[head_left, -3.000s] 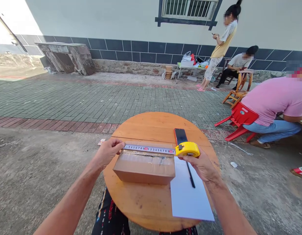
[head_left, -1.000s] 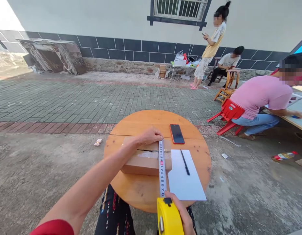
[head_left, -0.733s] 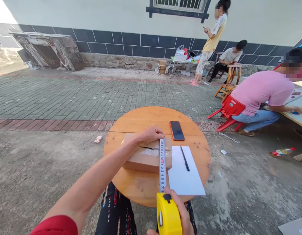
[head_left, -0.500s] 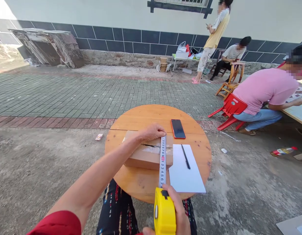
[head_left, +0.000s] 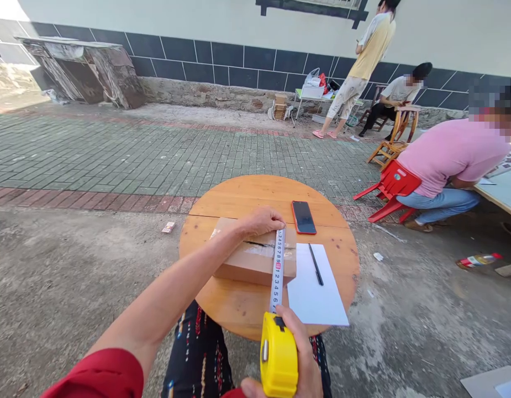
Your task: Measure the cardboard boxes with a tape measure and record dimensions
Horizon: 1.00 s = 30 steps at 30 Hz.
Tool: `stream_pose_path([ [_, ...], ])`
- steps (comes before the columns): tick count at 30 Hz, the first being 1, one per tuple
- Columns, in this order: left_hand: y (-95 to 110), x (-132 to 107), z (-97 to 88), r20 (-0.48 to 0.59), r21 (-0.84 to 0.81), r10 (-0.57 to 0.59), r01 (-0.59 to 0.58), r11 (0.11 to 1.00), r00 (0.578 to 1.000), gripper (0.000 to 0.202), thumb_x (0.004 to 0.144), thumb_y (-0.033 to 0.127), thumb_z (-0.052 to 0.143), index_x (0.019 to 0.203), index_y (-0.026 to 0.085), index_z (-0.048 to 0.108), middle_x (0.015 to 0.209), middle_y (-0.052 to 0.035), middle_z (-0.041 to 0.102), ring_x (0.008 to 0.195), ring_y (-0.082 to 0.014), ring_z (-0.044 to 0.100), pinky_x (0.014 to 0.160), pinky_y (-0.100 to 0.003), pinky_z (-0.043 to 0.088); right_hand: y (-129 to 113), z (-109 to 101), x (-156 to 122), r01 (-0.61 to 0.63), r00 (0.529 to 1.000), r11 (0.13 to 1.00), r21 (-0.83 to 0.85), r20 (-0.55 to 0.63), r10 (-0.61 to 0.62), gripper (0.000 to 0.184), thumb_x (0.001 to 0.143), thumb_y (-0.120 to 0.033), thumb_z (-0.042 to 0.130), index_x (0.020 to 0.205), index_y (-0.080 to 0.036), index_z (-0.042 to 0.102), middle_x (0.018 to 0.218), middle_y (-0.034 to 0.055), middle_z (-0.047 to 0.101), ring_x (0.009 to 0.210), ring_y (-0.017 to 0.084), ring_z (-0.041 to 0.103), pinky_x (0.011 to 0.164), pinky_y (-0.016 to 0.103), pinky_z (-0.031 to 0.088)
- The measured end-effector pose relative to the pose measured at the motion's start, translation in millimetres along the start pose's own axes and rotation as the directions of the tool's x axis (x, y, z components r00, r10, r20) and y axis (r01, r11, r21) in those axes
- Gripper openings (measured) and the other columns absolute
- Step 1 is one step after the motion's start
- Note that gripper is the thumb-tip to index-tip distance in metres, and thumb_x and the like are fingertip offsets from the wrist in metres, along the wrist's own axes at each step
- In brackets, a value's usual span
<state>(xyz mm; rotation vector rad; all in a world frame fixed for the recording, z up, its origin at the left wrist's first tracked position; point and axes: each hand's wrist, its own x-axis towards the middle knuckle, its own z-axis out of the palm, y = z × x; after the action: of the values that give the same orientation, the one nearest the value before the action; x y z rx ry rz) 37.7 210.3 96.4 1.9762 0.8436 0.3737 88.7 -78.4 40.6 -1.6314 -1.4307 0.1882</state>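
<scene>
A taped brown cardboard box [head_left: 242,265] lies on a round wooden table [head_left: 234,315]. My left hand [head_left: 264,221] is closed on the end of the tape measure's blade at the box's far edge. The white blade runs over the box top, past its near edge, toward me. My right hand [head_left: 303,354] grips the yellow case of the tape measure [head_left: 279,359], its thumb and fingers around the sides. Right of the box, a black pen [head_left: 316,265] rests on a white sheet of paper [head_left: 317,304]. Behind the paper lies a phone with a red edge [head_left: 304,217].
To the right, a person in pink [head_left: 454,146] sits on a red chair [head_left: 398,179] at another table [head_left: 501,190]. Two more people are near the wall, one standing [head_left: 369,52]. A bottle [head_left: 479,260] lies on the ground. An old stand [head_left: 81,72] is far left.
The view has shifted slightly. Both hands keep their hold on the tape measure, and the blade slants a little more across the box. The standing person has changed stance.
</scene>
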Motion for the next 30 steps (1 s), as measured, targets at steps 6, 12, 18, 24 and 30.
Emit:
stream_pose_path([
  [6, -2, 0, -0.1, -0.002, -0.008, 0.009, -0.009, 1.0, 1.0, 0.021, 0.074, 0.032, 0.057, 0.068, 0.017, 0.071, 0.066, 0.0022, 0.064, 0.067, -0.0154, 0.056, 0.061, -0.024, 0.041, -1, -3, 0, -0.055, 0.998, 0.999, -0.003, 0.023, 0.055, 0.087, 0.064, -0.04, 0.078, 0.141, -0.021, 0.043, 0.127, 0.0136, 0.064, 0.093, 0.032, 0.071, 0.071, 0.037, 0.061],
  [12, 0, -1, 0.3, -0.009, -0.013, 0.021, -0.022, 1.0, 1.0, 0.021, 0.074, 0.031, 0.057, 0.067, 0.016, 0.07, 0.066, 0.0018, 0.064, 0.068, -0.0152, 0.055, 0.06, -0.023, 0.04, 3, -2, -2, -0.075, 0.997, 0.996, 0.043, 0.036, 0.073, 0.085, 0.061, -0.033, 0.077, 0.138, -0.02, 0.044, 0.129, 0.0128, 0.063, 0.104, 0.032, 0.069, 0.083, 0.037, 0.06],
  [18, 1, -4, -5.8, -0.047, -0.04, 0.064, -0.066, 0.997, 0.997, 0.022, 0.075, 0.032, 0.056, 0.073, 0.016, 0.072, 0.066, 0.0023, 0.063, 0.066, -0.0143, 0.055, 0.061, -0.024, 0.04, 16, 1, 6, 0.073, 0.997, 0.991, 0.115, 0.002, -0.074, 0.07, 0.071, -0.027, 0.068, 0.137, -0.018, 0.044, 0.129, 0.0129, 0.063, 0.116, 0.032, 0.063, 0.097, 0.042, 0.055],
  [24, 22, -31, -23.8, -0.143, -0.103, 0.079, -0.095, 0.99, 0.987, 0.028, 0.078, 0.035, 0.058, 0.092, 0.015, 0.073, 0.087, -0.0024, 0.071, 0.083, -0.0168, 0.061, 0.077, -0.027, 0.046, 19, -23, 22, 0.092, 0.993, 0.978, 0.187, -0.085, -0.078, 0.056, 0.079, -0.021, 0.062, 0.134, -0.02, 0.047, 0.128, 0.0142, 0.061, 0.122, 0.031, 0.058, 0.099, 0.046, 0.052],
  [30, 39, -121, -24.5, -0.232, -0.35, -0.073, -0.013, 0.937, 0.97, 0.039, 0.073, 0.041, 0.069, 0.105, 0.018, 0.072, 0.093, -0.0062, 0.073, 0.087, -0.0204, 0.064, 0.082, -0.033, 0.05, 28, -67, 39, 0.031, 0.999, 0.966, 0.258, 0.011, -0.035, 0.045, 0.08, -0.025, 0.066, 0.124, -0.022, 0.059, 0.123, 0.0126, 0.067, 0.113, 0.03, 0.066, 0.09, 0.038, 0.058],
])
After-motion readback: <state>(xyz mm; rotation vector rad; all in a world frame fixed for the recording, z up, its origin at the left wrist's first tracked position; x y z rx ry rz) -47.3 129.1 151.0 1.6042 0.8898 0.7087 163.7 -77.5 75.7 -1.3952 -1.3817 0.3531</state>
